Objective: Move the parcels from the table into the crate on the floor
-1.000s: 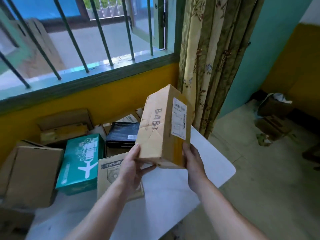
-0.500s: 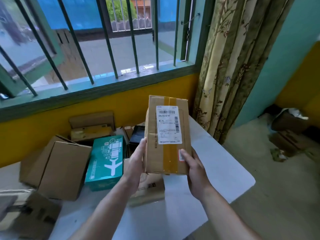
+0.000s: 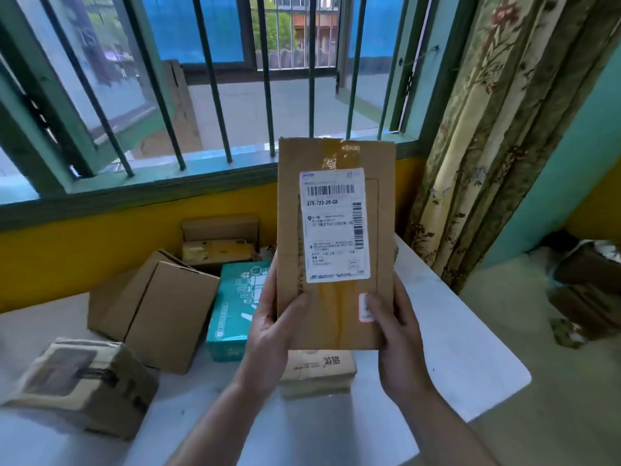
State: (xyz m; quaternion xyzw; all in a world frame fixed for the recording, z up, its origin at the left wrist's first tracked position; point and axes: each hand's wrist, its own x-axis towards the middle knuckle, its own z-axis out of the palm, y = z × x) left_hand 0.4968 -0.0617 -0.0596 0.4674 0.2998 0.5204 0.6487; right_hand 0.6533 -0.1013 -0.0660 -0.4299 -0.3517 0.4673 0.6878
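**Held parcel up in both hands, over the table**

Barred window (image 3: 235, 105) fills the top of the view, with a floral curtain (image 3: 487, 146) hanging at its right. A white table (image 3: 453, 348) stands below the sill and the pale floor (image 3: 554, 415) lies to its right. Dark clutter (image 3: 584, 297) sits on the floor by the wall, too blurred to identify.

The held parcel (image 3: 336, 317) is a flat brown carton, upright, clear of the table top, front face to the camera. Other boxes lie on the table:
- plain brown box (image 3: 158, 311), tilted, left of centre
- taped box (image 3: 84, 385), near left corner
- teal box (image 3: 235, 307), just beside the plain brown box on its right
- open box (image 3: 218, 243), at the back by the yellow wall
- small carton (image 3: 319, 375), below the held parcel, partly hidden by it

The left hand (image 3: 272, 334) grips the parcel's lower left edge, with the thumb on the front and the fingers behind. The right hand (image 3: 396, 334) grips the lower right edge, thumb on the front.

A white shipping label (image 3: 334, 227) with barcodes is on the parcel's upper front. An orange sticker (image 3: 365, 307) sits just beside the right thumb.
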